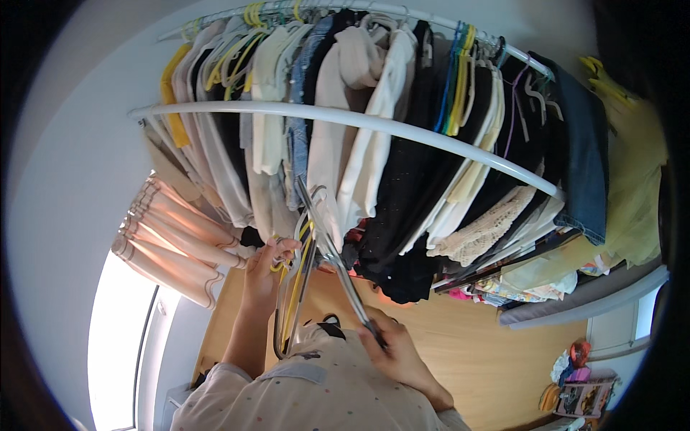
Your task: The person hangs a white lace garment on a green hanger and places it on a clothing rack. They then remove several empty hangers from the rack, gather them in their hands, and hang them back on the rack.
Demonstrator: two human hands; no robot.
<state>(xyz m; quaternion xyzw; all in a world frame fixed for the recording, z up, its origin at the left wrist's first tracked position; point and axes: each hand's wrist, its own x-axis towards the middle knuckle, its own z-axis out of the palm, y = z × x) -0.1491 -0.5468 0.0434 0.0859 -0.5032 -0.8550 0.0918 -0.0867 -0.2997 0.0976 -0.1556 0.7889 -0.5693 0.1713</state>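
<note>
My left hand [268,264] is shut on a bunch of clothes hangers [294,301], grey-white and yellow ones among them. They hang below the fingers, in front of my dotted shirt. In my right hand [398,347] is the dark end of a long, shiny metal rod [345,277]. The rod slants up and left past the bunch, and its far end overlaps the hanging clothes in the view. Whether it touches the hangers or the clothes, I cannot tell. Just beyond both hands hang white and cream garments [326,140] and a denim piece [298,151].
A metal rail [447,22] carries many clothes on hangers. A white bar [334,115] crosses in front of them. Pink curtains [172,231] hang at the left by a bright window [116,334]. Bedding [531,288] lies at the right, and a small rack [585,398] stands on the wooden floor [474,355].
</note>
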